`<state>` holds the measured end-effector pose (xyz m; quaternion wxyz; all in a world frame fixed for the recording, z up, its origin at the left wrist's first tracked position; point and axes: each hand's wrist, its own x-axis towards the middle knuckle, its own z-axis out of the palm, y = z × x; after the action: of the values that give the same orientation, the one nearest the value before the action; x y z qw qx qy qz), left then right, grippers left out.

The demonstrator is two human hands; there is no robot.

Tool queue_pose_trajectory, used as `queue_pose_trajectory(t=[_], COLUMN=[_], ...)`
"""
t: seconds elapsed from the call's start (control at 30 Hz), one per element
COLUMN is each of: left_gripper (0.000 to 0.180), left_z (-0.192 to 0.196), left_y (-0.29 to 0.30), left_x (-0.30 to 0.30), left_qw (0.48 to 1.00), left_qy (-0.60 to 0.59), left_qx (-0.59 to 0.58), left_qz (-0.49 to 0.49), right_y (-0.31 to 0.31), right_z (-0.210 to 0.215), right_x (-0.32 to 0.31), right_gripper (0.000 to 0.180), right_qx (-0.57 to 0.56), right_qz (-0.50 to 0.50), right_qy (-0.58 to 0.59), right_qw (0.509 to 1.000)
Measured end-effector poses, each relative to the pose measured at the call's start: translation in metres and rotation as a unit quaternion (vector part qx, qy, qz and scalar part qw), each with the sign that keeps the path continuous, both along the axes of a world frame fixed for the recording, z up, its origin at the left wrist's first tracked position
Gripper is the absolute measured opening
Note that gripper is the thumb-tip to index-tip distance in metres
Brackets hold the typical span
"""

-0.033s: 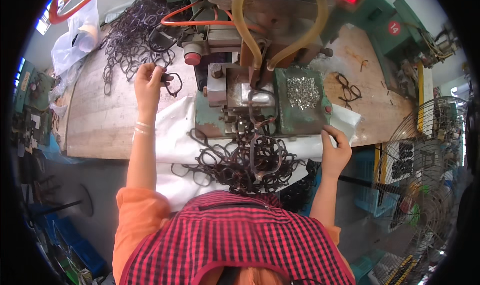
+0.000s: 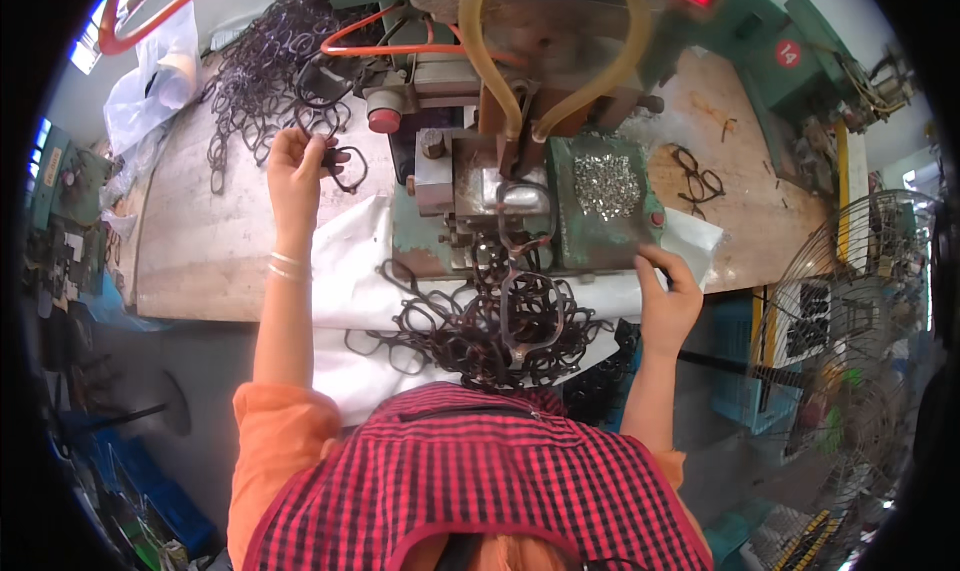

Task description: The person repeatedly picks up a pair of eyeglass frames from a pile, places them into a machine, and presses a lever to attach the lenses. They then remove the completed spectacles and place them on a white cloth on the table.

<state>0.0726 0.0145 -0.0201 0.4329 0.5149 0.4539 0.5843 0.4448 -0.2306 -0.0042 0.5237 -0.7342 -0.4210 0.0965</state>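
Note:
My left hand [image 2: 296, 176] is closed on a dark eyeglass frame [image 2: 349, 186], held up beside the machine's left side. One rim of that frame shows; the rest is partly behind my fingers. My right hand [image 2: 670, 296] is raised by the front right corner of the machine's green plate [image 2: 600, 254]. Its thumb and forefinger are bent together, and anything between the tips is too small to make out. Between my hands, another eyeglass frame [image 2: 506, 316] hangs from the machine's metal block [image 2: 473, 183]. Below it, a heap of dark eyeglass frames [image 2: 425, 321] lies on white sheeting [image 2: 350, 261].
Small shiny metal parts [image 2: 607, 186] are piled on the green plate. More dark frames [image 2: 255, 86] cover the back left of the wooden table [image 2: 190, 261]. A pair of frames [image 2: 698, 176] lies to the right. A wire-caged fan [image 2: 850, 371] stands at the right.
My right hand has shifted slightly to the left and up. My left hand stays nearly in place with the eyeglass frame.

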Motion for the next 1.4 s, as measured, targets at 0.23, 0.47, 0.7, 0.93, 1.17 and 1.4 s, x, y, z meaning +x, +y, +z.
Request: queue_pose_trajectory(t=[0.23,0.47,0.7,0.93,1.17,1.4], left_gripper=[0.007,0.007,0.012,0.013,0.027,0.020], left_z=[-0.006,0.039,0.132,0.101,0.070,0.066], left_y=[-0.028,-0.077,-0.073,-0.111,-0.103,-0.138], left_x=[0.031,0.052,0.089,0.083,0.108,0.096], left_qw=[0.997,0.971,0.943,0.787,0.715,0.793], left_qy=[-0.025,-0.142,-0.123,0.266,0.257,0.265], left_qx=[0.063,0.194,0.291,0.509,0.619,0.511], left_qz=[-0.034,-0.008,-0.107,-0.228,-0.198,-0.200], right_y=[0.112,0.107,0.099,0.085,0.053,0.068], right_z=[0.061,0.059,0.063,0.047,-0.019,-0.024], right_x=[-0.073,-0.088,-0.107,-0.049,0.003,-0.010], right_gripper=[0.030,0.042,0.049,0.048,0.018,0.006], right_qx=[0.101,0.128,0.139,0.130,-0.079,-0.133], right_qz=[0.217,0.217,0.237,0.121,-0.012,-0.046], right_qy=[0.208,0.266,0.421,0.162,-0.244,-0.316], right_qw=[0.948,0.930,0.864,0.971,0.967,0.938])
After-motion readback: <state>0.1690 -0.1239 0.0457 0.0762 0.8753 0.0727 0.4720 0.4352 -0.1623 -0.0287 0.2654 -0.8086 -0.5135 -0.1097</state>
